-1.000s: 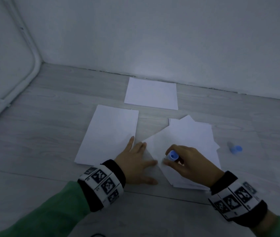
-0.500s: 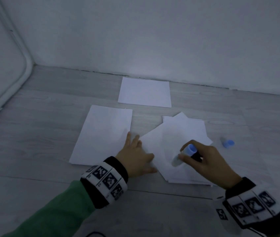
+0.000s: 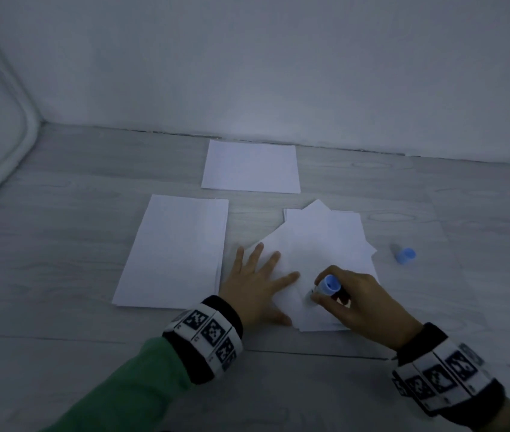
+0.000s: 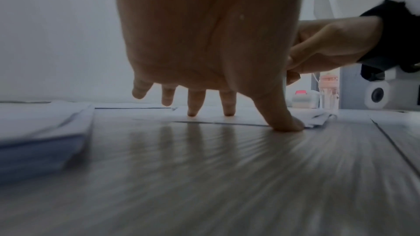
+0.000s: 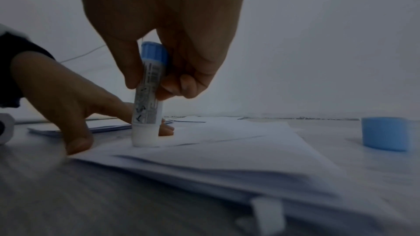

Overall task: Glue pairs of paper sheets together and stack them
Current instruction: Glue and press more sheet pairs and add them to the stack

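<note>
- white paper could wrinkle or skid from here: the top sheet (image 3: 316, 257) lies crooked on its loose pile (image 5: 227, 171), and a hard drag of glue would likely pull it sideways unless it is pinned.
- left hand (image 3: 256, 285) is spread flat, fingers straight and apart, just to the left of the glue stick; two fingertips (image 4: 192, 113) press the sheet's near-left part, while the thumb lands right at the paper's edge on the grey wood-look floor (image 3: 60, 244).
- right hand (image 3: 356, 302) has thumb and fingers clamped round the glue stick (image 5: 149, 100), held upright with its white glue end down on the sheet, directly under that hand.
- too much pressure on the soft tip may smear or lump the glue; too light a pass would likely leave the pair loose.
- blue cap (image 3: 405, 255) sits off the stick, on the floor beyond and to the right of the right hand, well apart from it; the stick may dry if it is left off.
- the sheets look plain, thin and unmarked, fanned at odd angles under the working hand.
- a neater stack (image 3: 175, 251) lies just left of the left hand, and another flat stack (image 3: 250, 166) lies farther ahead of both hands near the wall; which holds finished pairs i cannot tell.
</note>
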The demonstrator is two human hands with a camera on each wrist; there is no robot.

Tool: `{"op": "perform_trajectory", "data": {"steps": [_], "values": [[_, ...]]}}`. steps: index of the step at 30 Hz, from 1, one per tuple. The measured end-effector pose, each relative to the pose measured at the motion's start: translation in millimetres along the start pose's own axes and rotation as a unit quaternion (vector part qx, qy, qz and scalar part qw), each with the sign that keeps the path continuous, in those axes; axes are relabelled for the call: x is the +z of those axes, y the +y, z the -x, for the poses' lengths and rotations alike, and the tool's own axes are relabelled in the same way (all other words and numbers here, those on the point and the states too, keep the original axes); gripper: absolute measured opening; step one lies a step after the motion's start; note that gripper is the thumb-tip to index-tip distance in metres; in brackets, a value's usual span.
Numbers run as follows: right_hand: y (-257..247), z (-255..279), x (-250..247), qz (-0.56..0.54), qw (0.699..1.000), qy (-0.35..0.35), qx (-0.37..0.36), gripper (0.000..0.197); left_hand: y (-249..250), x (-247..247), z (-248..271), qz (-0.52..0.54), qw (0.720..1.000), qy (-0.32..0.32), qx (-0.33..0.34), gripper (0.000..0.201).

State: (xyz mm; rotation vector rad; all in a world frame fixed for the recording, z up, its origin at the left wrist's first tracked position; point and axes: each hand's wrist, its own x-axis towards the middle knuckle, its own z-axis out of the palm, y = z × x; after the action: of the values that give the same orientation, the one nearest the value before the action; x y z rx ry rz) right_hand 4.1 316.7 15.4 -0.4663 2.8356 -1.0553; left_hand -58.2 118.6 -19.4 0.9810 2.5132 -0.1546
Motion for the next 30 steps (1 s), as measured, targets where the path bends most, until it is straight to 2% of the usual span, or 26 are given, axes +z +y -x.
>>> {"op": "perform_trajectory", "data": {"steps": [6,10,14,17,20,24,30], "values": [[15,-4,-13,0.022,0.999,0.031,0.011,0.012,0,-3,-1,-0.004,1.000,-0.007,0.001,0.087],[32,-10,-27,0.031,0.996,0.055,0.056,0.012,0,-3,-1,-0.010,1.000,-0.004,0.001,0.088],[41,-16,-37,0.051,0.983,0.137,0.107,0.012,-1,-5,-2,-0.003,1.000,-0.013,0.005,0.092],[33,-13,-39,0.026,0.977,0.190,0.089,0.011,-7,-7,-3,0.025,0.999,-0.033,0.016,0.098],[18,-10,-29,-0.017,0.989,0.141,0.050,0.011,-11,-10,-2,0.050,0.998,-0.043,0.017,0.102],[13,-10,-13,0.017,0.998,0.050,0.017,0.012,-9,-12,0,0.031,0.999,-0.027,0.010,0.083],[32,-11,-28,0.037,0.996,0.064,0.054,0.012,-8,-10,3,0.014,0.999,-0.033,0.003,0.079]]}}
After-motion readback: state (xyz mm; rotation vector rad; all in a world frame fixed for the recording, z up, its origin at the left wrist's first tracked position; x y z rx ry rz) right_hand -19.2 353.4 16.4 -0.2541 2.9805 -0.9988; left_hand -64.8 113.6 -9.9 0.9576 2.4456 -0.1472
